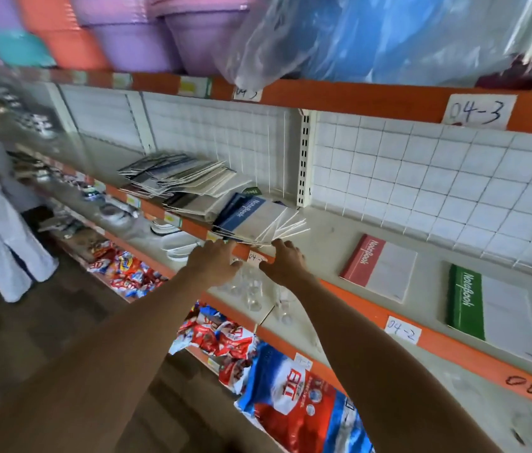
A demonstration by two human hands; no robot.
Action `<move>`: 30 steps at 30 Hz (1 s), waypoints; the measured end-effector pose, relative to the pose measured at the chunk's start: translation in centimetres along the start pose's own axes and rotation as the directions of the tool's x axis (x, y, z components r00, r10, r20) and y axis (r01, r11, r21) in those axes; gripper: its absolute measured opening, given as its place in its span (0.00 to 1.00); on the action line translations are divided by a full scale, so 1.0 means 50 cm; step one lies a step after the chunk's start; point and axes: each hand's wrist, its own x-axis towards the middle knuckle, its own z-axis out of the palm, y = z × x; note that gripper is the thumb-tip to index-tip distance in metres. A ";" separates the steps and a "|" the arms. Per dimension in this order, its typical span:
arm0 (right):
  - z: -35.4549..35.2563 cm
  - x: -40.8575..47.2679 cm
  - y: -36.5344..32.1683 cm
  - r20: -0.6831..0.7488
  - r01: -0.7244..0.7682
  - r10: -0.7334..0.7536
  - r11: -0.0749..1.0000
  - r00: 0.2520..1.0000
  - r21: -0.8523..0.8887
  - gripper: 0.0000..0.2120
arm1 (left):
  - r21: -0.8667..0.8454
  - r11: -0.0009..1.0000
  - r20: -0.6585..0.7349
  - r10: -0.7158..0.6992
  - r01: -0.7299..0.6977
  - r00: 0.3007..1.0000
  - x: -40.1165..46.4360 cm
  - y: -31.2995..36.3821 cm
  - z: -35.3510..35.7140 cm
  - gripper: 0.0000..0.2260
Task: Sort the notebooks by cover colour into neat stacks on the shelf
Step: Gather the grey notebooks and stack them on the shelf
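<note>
Both bare arms reach forward, hands close together at the same height.

The left hand [214, 261] lies palm down, back toward the camera, its fingers stretched forward and slightly spread. The right hand [285, 261] sits just beside it, also palm down, knuckles raised and fingers bent downward at the tips. Both forearms are bare and run diagonally up from the lower edge, converging toward the wrists, a narrow gap left between the hands.
</note>
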 end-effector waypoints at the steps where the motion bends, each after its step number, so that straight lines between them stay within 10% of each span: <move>1: 0.007 0.028 -0.012 -0.011 -0.019 0.019 0.999 1.000 0.036 0.30 | 0.015 1.000 0.012 0.011 -0.011 1.000 0.022 -0.020 -0.003 0.23; 22: 0.111 0.400 -0.046 -0.081 -0.471 0.478 0.878 0.875 0.086 0.43 | 0.035 0.988 0.057 0.148 -0.150 0.987 0.399 -0.207 0.010 0.23; 30: 0.080 0.440 -0.011 -0.052 -0.585 0.661 0.695 0.748 0.418 0.37 | -0.049 0.954 0.092 0.298 -0.295 0.950 0.492 -0.209 0.034 0.23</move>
